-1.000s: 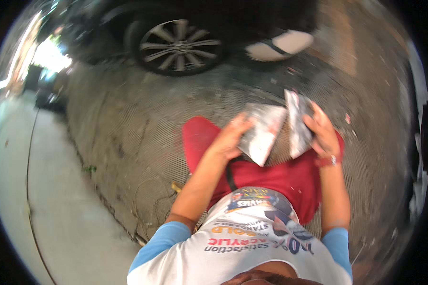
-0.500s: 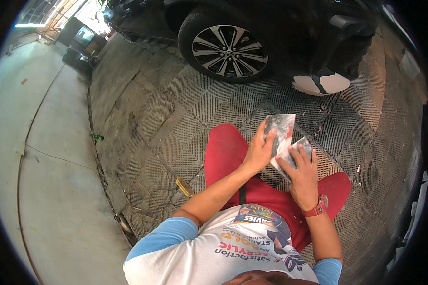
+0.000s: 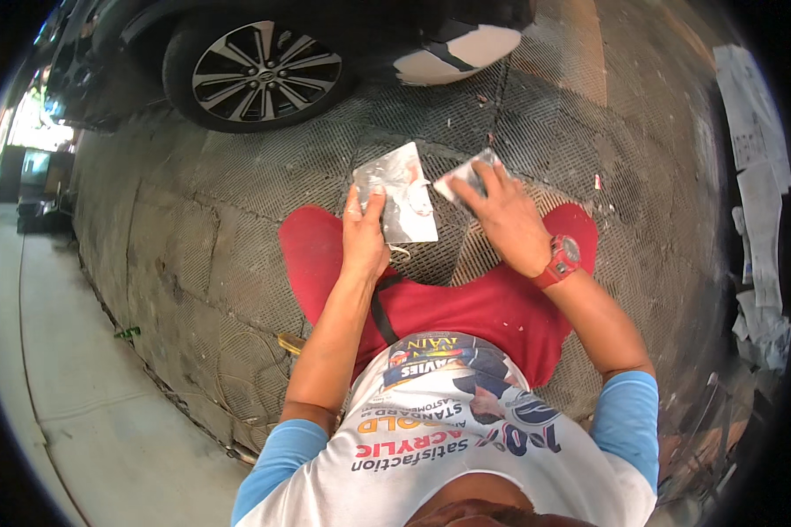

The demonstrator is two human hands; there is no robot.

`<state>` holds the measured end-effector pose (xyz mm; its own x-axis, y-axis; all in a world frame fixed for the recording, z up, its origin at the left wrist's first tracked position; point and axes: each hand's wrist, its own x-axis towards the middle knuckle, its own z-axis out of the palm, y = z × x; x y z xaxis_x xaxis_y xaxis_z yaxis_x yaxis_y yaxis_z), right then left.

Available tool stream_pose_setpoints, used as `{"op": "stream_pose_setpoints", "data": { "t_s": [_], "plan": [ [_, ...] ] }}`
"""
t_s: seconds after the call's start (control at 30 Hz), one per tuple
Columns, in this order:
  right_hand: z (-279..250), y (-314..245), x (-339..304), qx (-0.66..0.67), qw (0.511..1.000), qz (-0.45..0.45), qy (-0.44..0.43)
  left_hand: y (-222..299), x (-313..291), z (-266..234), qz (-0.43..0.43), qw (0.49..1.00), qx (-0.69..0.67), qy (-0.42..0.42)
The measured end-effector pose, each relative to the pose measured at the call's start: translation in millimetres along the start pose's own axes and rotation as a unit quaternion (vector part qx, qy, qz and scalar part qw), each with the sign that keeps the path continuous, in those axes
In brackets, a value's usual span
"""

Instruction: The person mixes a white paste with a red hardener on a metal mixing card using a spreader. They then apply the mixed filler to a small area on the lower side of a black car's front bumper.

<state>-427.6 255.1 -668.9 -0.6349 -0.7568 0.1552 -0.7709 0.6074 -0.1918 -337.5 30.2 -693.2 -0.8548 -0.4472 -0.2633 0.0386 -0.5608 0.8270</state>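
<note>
My left hand grips a flat rectangular plate by its left edge, thumb on top. White and grey paste is smeared over the plate, thickest near its right side. In my right hand is a smaller flat spreader, its face streaked white and grey, with the fingers laid over it. A narrow gap separates the spreader from the plate's right edge. Both hands are above my red-trousered knees.
A dark car's front wheel stands ahead on the left. Its lower bumper has a pale patch. Textured tiles cover the floor. A yellow object and thin cord lie left of me; paper sheets line the far right.
The view has swung right, so the car sits farther left. My hands have moved apart: the spreader, over the plate's lower corner before, is now off to its right.
</note>
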Motion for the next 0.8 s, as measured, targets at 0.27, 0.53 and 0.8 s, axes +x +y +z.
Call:
{"op": "stream_pose_setpoints", "data": {
  "t_s": [0.27,0.53,0.8],
  "plan": [
    [-27.9,-37.6,-3.0,0.148,0.988,-0.035,0.037,3.0,4.6,2.1,0.068,0.996,0.044,0.025],
    [8.2,-15.8,-13.8,0.087,0.994,0.068,-0.019,11.5,-0.7,0.4,0.042,0.996,0.081,-0.003],
    [7.0,-39.9,-23.9,0.114,0.990,-0.048,0.063,9.1,-0.4,-4.4,0.159,0.930,0.331,-0.036]
  ]
}}
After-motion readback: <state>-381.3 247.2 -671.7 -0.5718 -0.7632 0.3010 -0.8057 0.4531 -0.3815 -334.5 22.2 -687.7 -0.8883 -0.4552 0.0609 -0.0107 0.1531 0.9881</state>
